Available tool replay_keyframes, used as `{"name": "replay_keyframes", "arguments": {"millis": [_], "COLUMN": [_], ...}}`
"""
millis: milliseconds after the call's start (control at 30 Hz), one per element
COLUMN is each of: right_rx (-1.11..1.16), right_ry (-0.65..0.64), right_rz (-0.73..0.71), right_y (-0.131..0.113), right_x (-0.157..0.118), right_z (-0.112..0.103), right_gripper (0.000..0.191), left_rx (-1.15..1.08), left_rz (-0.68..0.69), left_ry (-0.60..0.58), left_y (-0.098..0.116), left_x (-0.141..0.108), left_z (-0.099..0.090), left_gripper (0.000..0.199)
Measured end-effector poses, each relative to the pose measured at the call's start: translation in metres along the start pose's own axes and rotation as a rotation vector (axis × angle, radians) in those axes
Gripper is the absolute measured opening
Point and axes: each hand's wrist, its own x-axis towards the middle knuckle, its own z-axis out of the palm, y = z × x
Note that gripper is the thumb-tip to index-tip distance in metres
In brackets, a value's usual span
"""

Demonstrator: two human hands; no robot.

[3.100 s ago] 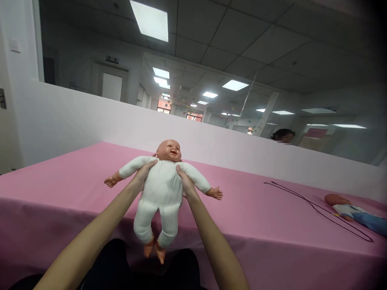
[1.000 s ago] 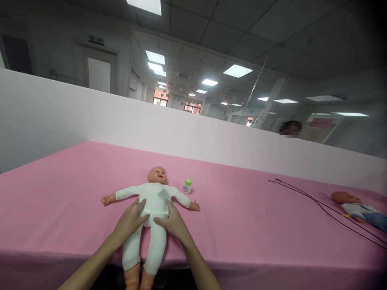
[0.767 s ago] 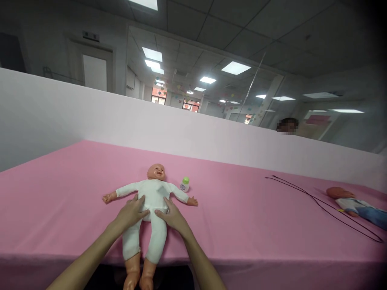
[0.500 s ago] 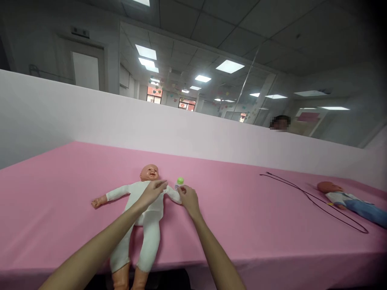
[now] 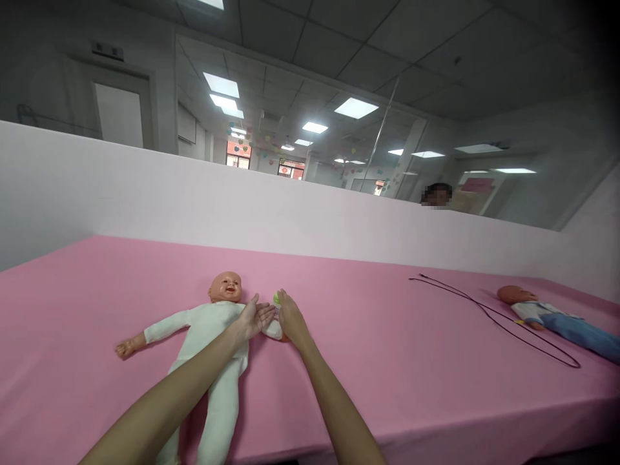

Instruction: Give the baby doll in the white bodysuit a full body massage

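1 head-worn view, near and above the pink table [image 5: 411, 368], forward and down

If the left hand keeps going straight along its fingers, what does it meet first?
Most likely the small green-capped bottle, just ahead of the left hand, with the right hand on the bottle's far side. Depth is unclear in this single view, so contact can't be ruled out.

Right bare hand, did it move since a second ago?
Yes: the right hand went from the white-suited doll's waist to beside the green-capped bottle, farther from the pink tablecloth's near edge.
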Motion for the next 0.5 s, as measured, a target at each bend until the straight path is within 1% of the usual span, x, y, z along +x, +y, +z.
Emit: {"name": "replay_keyframes", "arguments": {"millis": [33, 100, 167, 200, 267, 300, 367, 433, 500], "right_rx": [0.019, 0.084, 0.191, 0.264, 0.365, 0.394, 0.441, 0.496, 0.551], "right_ry": [0.018, 0.062, 0.101, 0.101, 0.120, 0.136, 0.142, 0.129, 0.109], "right_rz": [0.022, 0.107, 0.204, 0.222, 0.153, 0.113, 0.077, 0.143, 0.241], "right_y": [-0.007, -0.033, -0.072, -0.093, -0.131, -0.144, -0.158, -0.159, -0.161], "right_x": [-0.001, -0.007, -0.016, -0.021, -0.026, -0.024, -0.015, -0.003, 0.000], "right_z": [0.001, 0.006, 0.016, 0.020, 0.027, 0.027, 0.023, 0.019, 0.020], "right_gripper": [0.057, 0.056, 0.062, 0.065, 0.071, 0.074, 0.075, 0.076, 0.078], "left_rx": [0.000, 0.019, 0.049, 0.057, 0.048, 0.039, 0.032, 0.048, 0.069], "left_rz": [0.004, 0.033, 0.097, 0.138, 0.221, 0.245, 0.236, 0.179, 0.144], "left_ry": [-0.012, -0.073, -0.159, -0.188, -0.197, -0.193, -0.203, -0.289, -0.393], "left_y": [0.001, 0.003, 0.000, -0.004, -0.015, -0.019, -0.022, -0.014, 0.000], "left_x": [-0.001, -0.004, -0.011, -0.017, -0.031, -0.041, -0.062, -0.084, -0.101], "left_z": [-0.001, -0.001, -0.001, -0.001, -0.004, -0.007, -0.015, -0.025, -0.035], "left_gripper": [0.055, 0.058, 0.063, 0.066, 0.070, 0.071, 0.072, 0.073, 0.074]}}
